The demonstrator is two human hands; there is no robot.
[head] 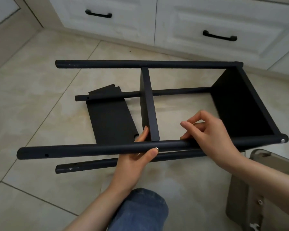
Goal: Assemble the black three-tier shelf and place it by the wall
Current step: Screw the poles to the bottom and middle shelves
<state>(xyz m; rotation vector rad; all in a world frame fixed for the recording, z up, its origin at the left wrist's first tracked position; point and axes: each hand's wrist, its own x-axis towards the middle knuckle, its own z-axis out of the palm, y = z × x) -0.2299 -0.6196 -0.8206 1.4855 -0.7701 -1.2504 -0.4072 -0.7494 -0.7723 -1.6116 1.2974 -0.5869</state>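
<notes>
Shelf frame (232, 104) lying sideways on floor (40, 80). Left hand (137, 157) gripping near pole (90, 150) at middle panel (148, 100) joint; right hand (212, 135) resting curled fingers there, grasp unclear. Person seemingly fixing middle tier; next calling for aligning holes, then fitting loose panel (110, 120).

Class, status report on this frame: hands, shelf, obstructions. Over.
Left hand grips near pole; right hand touches it. Shelf frame on its side, two panels fitted. Third panel loose on floor beneath.

The shelf frame (147, 64) lies sideways on the floor (32, 97); loose panel (110, 117) at nine o'clock of its middle tier (148, 104), cabinets (207, 17) at twelve o'clock.
</notes>
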